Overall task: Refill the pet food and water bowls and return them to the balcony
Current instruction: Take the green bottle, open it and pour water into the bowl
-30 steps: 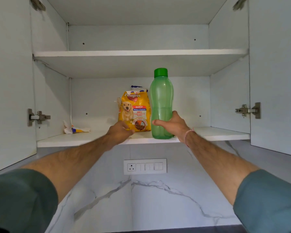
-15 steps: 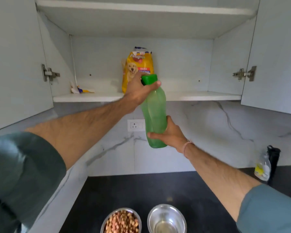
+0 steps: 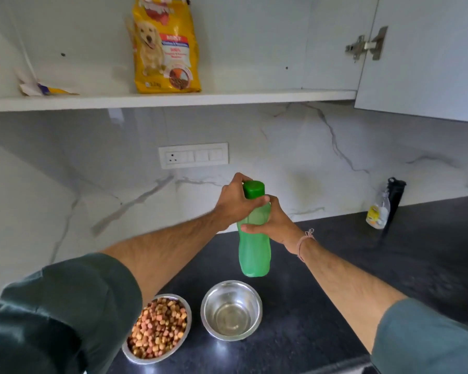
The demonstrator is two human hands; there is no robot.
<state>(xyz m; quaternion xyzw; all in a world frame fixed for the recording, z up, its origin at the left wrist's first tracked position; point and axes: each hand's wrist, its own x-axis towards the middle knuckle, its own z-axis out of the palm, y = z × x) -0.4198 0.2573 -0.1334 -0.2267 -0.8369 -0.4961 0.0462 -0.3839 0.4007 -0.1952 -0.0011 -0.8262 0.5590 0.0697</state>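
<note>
A green plastic bottle (image 3: 254, 252) hangs upright above the dark counter (image 3: 322, 306). My right hand (image 3: 270, 222) grips its upper body. My left hand (image 3: 235, 203) wraps around its green cap (image 3: 254, 188). Below the bottle stand two steel bowls: the left bowl (image 3: 127, 349) is full of brown kibble, the right bowl (image 3: 256, 298) holds a little water at the bottom. A yellow dog food bag (image 3: 165, 47) stands on the cupboard shelf (image 3: 173, 99) above.
The cupboard door (image 3: 430, 55) hangs open at the upper right. A torn wrapper (image 3: 43, 89) lies on the shelf's left. A small clear bottle (image 3: 377, 214) and a black bottle (image 3: 395, 195) stand at the counter's far right. A switch panel (image 3: 193, 155) sits on the marble wall.
The bottle came off the shelf and down in front of the wall, above the bowls. My left hand moved from the food bag to the cap. The view tilted down.
</note>
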